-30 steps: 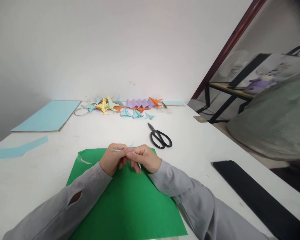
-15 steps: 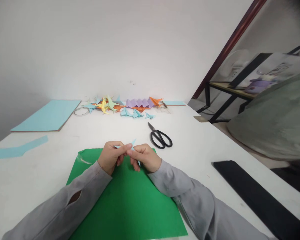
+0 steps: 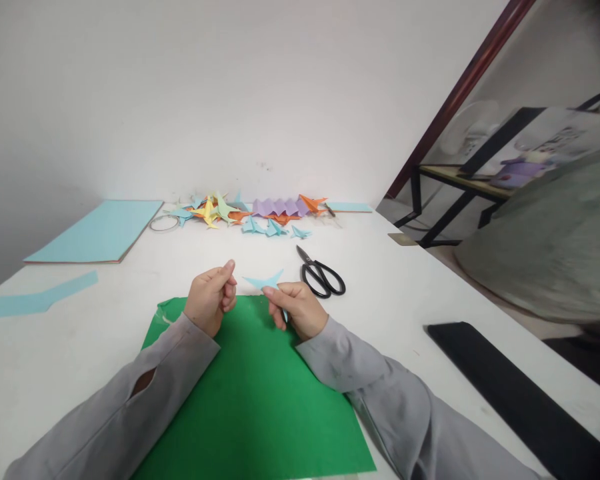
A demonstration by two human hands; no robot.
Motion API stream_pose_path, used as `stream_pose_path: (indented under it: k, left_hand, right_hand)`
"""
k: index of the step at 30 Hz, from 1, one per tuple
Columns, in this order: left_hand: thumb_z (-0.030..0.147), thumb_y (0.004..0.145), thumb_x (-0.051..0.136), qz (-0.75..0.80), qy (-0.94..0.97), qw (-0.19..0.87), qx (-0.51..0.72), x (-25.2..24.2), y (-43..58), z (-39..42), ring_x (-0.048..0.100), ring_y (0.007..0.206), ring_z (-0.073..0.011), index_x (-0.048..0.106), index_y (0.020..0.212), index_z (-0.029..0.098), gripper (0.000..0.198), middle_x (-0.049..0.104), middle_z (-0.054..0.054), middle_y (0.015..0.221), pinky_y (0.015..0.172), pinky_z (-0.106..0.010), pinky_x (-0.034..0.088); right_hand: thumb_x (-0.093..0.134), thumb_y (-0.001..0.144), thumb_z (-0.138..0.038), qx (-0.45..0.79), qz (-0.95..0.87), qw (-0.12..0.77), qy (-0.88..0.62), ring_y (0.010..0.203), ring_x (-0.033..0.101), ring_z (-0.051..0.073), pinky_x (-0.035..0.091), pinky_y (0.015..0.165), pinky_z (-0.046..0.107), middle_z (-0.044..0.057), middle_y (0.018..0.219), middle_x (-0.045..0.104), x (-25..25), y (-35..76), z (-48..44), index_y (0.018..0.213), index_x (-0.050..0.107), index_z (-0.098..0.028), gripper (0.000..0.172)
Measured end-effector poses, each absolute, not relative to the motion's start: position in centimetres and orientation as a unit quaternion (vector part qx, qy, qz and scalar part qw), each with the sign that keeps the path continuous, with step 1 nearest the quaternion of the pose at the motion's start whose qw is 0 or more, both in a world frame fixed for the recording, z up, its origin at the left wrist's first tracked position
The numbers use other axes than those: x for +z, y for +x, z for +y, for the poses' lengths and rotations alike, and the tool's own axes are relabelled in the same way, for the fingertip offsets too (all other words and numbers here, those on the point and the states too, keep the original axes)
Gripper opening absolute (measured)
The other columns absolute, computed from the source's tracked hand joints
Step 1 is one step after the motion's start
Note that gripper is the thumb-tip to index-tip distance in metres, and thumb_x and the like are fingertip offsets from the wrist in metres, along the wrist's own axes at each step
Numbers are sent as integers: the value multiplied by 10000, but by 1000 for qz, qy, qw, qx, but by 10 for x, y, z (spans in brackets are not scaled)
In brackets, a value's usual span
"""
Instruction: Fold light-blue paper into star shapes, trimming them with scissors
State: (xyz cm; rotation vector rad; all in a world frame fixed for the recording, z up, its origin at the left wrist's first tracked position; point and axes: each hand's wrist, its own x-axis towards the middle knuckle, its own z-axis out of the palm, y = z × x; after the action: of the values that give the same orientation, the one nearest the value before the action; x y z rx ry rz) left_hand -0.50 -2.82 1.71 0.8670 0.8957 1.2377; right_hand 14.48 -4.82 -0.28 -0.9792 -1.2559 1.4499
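Note:
Between the thumb and fingers of my right hand (image 3: 299, 308) is a small light-blue folded paper piece (image 3: 265, 281), its pointed ends sticking out to the left and upward. My left hand (image 3: 211, 297) is closed a short way to the left of it, thumb up against the curled fingers, apart from the paper; I see nothing in it. Both hands hover over the top edge of a green sheet (image 3: 250, 400). Black-handled scissors (image 3: 321, 272) lie on the table just beyond my right hand.
Along the wall lie colourful folded paper figures (image 3: 220, 210) and a purple pleated paper (image 3: 280, 207). At left are a stack of blue sheets (image 3: 100, 233), a wire ring (image 3: 164, 223) and a blue paper strip (image 3: 40, 298). A black strip (image 3: 520, 393) lies at right.
My left hand has let go of the folded paper and drawn away to the left. My right hand keeps hold of it, having shifted slightly right.

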Motion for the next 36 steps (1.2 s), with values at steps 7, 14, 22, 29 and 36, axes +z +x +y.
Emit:
stream_pose_path:
  k: [7,14,22,29,36]
  left_hand:
    - [348,555,744,374,410,711,432,16,1,-36,527,425,-90,592,709,120,314,573,10,497,376,-181,392]
    - [251,503,776,400,426,690,427,15,-2,-38,589,458,-123,619,692,100,289,642,-33,521,494,-235,474]
    - [220,458,792,416,420,637,494,20,-1,-37,563,413,-108,617,636,98,278,612,-13,442,465,-219,475]
    - [185,442,786,412,368,624,553,22,-6,-31,562,445,-102,604,637,98,281,597,-10,441,449,-201,475]
    - [176,475,766,412,377,630,540,21,-5,-31,536,419,-91,597,636,101,246,576,-3,419,431,-199,463]
  right_hand:
    - [625,620,-559,592,-531,440,-417,245,380,56,276,296,189,-32,294,477,2,143,-51,445,532,-144,460]
    - [590,652,-576,577,-557,416,-429,257,392,55,290,307,182,-27,302,479,3,143,-53,451,537,-137,486]
    - [628,627,-555,588,-555,412,-421,263,409,59,313,310,180,-32,313,493,-1,143,-52,468,544,-139,452]
    - [573,651,-600,609,-525,431,-411,238,393,59,288,294,181,-16,298,498,-2,145,-50,447,554,-136,506]
    - [495,662,-666,616,-490,445,-427,236,409,70,286,289,185,-2,295,502,-4,144,-47,448,550,-139,572]
